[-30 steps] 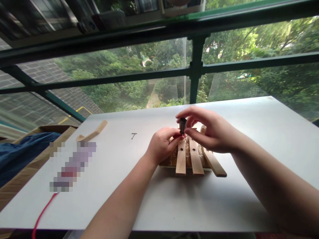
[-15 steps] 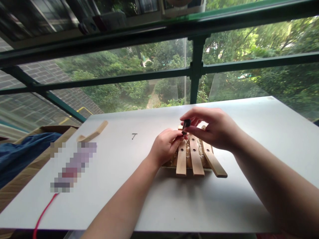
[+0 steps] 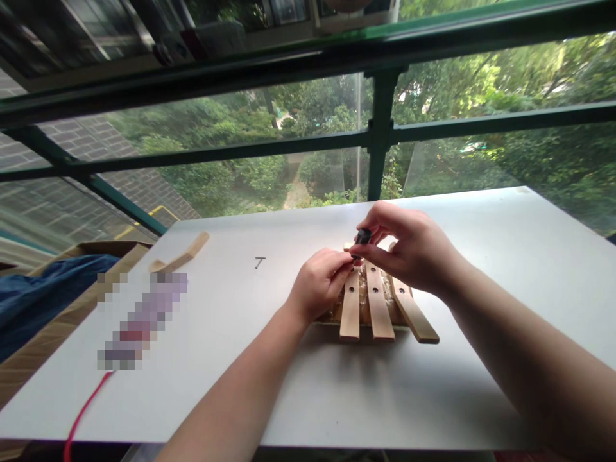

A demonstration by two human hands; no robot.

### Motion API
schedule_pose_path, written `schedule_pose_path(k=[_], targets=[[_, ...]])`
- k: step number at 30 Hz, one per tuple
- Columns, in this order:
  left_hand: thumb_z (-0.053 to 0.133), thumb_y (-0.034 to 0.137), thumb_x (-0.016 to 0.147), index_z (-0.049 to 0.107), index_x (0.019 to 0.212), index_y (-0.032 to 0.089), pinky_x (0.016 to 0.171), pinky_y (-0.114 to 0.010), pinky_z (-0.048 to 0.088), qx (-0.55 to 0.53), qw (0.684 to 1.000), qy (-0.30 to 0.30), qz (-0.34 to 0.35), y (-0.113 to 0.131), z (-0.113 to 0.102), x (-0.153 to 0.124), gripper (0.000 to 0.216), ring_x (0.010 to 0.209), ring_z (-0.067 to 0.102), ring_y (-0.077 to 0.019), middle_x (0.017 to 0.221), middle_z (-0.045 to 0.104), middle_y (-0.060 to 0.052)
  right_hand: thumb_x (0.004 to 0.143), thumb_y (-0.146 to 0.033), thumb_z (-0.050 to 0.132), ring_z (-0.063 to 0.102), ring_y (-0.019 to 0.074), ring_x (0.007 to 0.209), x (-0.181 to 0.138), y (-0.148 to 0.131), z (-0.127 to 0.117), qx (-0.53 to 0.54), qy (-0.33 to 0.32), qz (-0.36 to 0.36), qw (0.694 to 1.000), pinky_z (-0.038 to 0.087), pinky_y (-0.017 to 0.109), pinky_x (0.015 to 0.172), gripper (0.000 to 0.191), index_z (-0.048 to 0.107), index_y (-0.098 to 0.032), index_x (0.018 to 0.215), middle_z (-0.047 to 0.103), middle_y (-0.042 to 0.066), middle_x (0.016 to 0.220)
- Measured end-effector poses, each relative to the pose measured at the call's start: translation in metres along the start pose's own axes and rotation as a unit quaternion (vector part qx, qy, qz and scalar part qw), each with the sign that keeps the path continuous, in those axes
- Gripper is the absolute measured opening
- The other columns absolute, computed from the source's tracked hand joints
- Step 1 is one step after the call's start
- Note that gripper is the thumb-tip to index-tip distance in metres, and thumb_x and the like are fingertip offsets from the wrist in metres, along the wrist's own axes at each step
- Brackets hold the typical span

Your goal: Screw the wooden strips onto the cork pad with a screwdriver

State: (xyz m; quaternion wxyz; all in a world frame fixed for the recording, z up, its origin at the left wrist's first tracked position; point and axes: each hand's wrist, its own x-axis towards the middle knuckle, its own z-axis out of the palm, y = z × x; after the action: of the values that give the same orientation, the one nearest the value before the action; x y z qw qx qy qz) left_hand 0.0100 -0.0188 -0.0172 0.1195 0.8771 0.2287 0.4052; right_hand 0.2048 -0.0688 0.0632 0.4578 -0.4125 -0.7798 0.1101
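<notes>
Just right of centre, your right hand pinches a small dark cylinder. Your left hand, fingers drawn narrow, meets its lower end, though whether it grips it cannot be told. Both hover over three wooden slats lying side by side on the worktop, their visible holes bare. A fourth slat and a T-shaped pin lie apart at left. A second ago the cylinder stood upright; now it tilts, slightly further right.

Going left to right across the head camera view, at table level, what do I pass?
Blue cloth → curved wooden piece → small dark T-shaped piece → left hand → right hand, pinching a small black part.
</notes>
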Motion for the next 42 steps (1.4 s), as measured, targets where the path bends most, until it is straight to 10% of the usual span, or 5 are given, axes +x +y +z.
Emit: schedule_pose_path(k=[20,42], targets=[[0.059,0.023,0.092,0.067,0.093,0.020,0.079,-0.029,0.051,0.005,0.999,0.012,-0.050,0.004,-0.001,-0.002,0.009,0.087,0.064,-0.0163,0.092,0.071,-0.003,0.081,-0.001,0.051,0.063,0.0180,0.096,-0.001,-0.010,-0.009,0.004,-0.156,-0.062,0.986,0.049,0.028,0.082,0.041,0.059,-0.019,0.118,0.068,0.006,0.111],[0.061,0.027,0.091,0.067,0.099,0.020,0.078,-0.029,0.049,0.011,0.998,0.008,-0.065,0.005,-0.001,-0.004,0.013,0.086,0.063,-0.0166,0.090,0.069,-0.003,0.080,-0.023,0.070,0.056,0.0117,0.066,-0.002,-0.001,0.004,-0.007,-0.054,0.005,0.998,0.045,0.024,0.061,0.017,0.055,-0.019,0.086,0.062,0.000,0.076]])
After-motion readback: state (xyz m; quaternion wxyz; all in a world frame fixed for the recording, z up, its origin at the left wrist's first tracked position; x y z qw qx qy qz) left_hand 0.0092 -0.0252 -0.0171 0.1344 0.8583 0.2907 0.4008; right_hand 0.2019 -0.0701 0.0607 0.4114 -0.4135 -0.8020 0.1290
